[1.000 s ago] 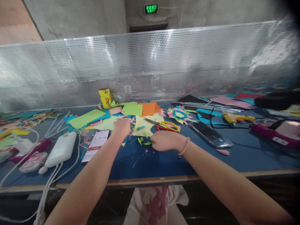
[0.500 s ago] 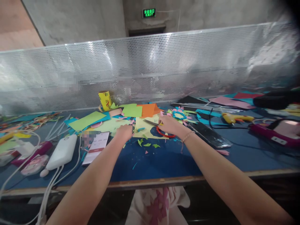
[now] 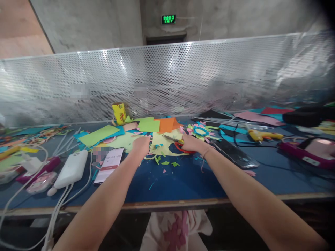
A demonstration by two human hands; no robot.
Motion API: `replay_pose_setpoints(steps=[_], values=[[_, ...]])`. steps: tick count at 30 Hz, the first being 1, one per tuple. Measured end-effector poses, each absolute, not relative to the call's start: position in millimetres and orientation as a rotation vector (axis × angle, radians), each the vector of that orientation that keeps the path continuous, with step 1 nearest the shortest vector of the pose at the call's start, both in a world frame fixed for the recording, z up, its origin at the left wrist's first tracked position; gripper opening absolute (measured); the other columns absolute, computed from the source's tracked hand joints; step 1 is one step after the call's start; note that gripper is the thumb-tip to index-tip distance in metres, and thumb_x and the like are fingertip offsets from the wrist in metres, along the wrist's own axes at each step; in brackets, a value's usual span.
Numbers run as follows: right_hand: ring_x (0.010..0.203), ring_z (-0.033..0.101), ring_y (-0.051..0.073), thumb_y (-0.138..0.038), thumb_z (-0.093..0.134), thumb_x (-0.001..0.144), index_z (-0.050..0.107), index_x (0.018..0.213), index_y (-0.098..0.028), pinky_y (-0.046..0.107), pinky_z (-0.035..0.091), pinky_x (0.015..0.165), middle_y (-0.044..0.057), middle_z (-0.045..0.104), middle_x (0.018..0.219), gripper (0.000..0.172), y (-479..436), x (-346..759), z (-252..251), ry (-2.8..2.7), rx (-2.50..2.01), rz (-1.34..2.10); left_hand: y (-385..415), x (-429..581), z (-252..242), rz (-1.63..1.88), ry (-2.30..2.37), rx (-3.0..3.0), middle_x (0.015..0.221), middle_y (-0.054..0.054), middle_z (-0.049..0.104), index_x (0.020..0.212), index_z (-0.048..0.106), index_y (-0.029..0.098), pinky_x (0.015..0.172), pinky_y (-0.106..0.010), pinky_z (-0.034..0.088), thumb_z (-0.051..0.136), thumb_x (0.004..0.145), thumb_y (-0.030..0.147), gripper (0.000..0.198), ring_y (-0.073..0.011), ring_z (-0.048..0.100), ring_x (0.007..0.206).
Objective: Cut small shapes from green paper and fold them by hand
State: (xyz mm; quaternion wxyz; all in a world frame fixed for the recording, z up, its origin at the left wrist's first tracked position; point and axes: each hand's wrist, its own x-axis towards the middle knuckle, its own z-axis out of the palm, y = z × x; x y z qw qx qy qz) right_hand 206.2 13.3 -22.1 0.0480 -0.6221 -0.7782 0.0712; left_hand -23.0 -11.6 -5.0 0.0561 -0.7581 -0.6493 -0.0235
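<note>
My right hand (image 3: 193, 143) is closed round the red and yellow handles of a pair of scissors (image 3: 176, 142) that lies on a pale yellow paper sheet (image 3: 163, 138). My left hand (image 3: 141, 145) rests curled on the left part of that sheet, pressing on scraps; what its fingers hold is hidden. Small green paper bits (image 3: 166, 162) lie on the blue table top (image 3: 183, 177) just in front of both hands. A paper flower (image 3: 200, 130) in blue, green and pink sits just beyond my right hand.
A phone (image 3: 109, 164) showing a timer, a white power bank (image 3: 71, 168) with cables and a pink device lie to the left. Green and orange sheets (image 3: 164, 123) lie behind. A black phone (image 3: 234, 151), a yellow glue gun (image 3: 261, 134) and a perforated metal screen (image 3: 167, 80) are to the right and back.
My right hand moved from the green scraps up to the scissors and closed on their handles. My left hand shifted slightly along the yellow sheet. The green bits now lie free.
</note>
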Motion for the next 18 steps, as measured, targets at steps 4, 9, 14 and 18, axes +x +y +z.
replay_pose_setpoints(steps=[4, 9, 14, 18], values=[[0.066, 0.055, 0.02, -0.022, 0.052, 0.065, 0.04, 0.109, -0.006, 0.025, 0.031, 0.049, 0.016, 0.06, 0.084, 0.047, 12.2, 205.4, -22.3, -2.256, -1.871, 0.252, -15.1, -23.5, -1.9, -0.164, -1.995, -2.21, 0.093, -0.014, 0.062, 0.093, 0.059, 0.016, 0.07, -0.034, 0.044, 0.041, 0.072, 0.01, 0.028, -0.0263, 0.059, 0.088], [0.073, 0.056, 0.02, -0.027, 0.052, 0.066, 0.035, 0.111, -0.008, 0.024, 0.034, 0.054, 0.017, 0.059, 0.094, 0.051, 14.2, 205.2, -21.1, -2.059, -1.754, 0.233, -15.0, -10.1, -8.5, -0.534, -1.854, -2.388, 0.097, -0.008, 0.061, 0.092, 0.057, 0.02, 0.075, -0.03, 0.043, 0.037, 0.079, 0.017, 0.025, -0.0197, 0.058, 0.089], [0.083, 0.056, 0.023, -0.035, 0.048, 0.071, 0.036, 0.113, -0.013, 0.025, 0.036, 0.06, 0.015, 0.059, 0.096, 0.049, 13.4, 203.8, -16.6, -1.966, -1.632, 0.166, -7.7, -0.9, -15.2, -0.925, -1.76, -2.618, 0.099, -0.004, 0.063, 0.092, 0.058, 0.019, 0.083, -0.025, 0.041, 0.038, 0.08, 0.022, 0.023, -0.0156, 0.056, 0.094], [0.076, 0.057, 0.023, -0.036, 0.045, 0.073, 0.038, 0.111, -0.013, 0.026, 0.035, 0.058, 0.014, 0.06, 0.09, 0.045, 8.7, 200.5, -12.1, -1.924, -1.661, 0.157, -6.3, -4.1, -10.7, -0.948, -1.829, -2.44, 0.108, -0.008, 0.059, 0.103, 0.055, 0.016, 0.089, -0.026, 0.038, 0.035, 0.081, 0.019, 0.03, -0.0161, 0.052, 0.103]])
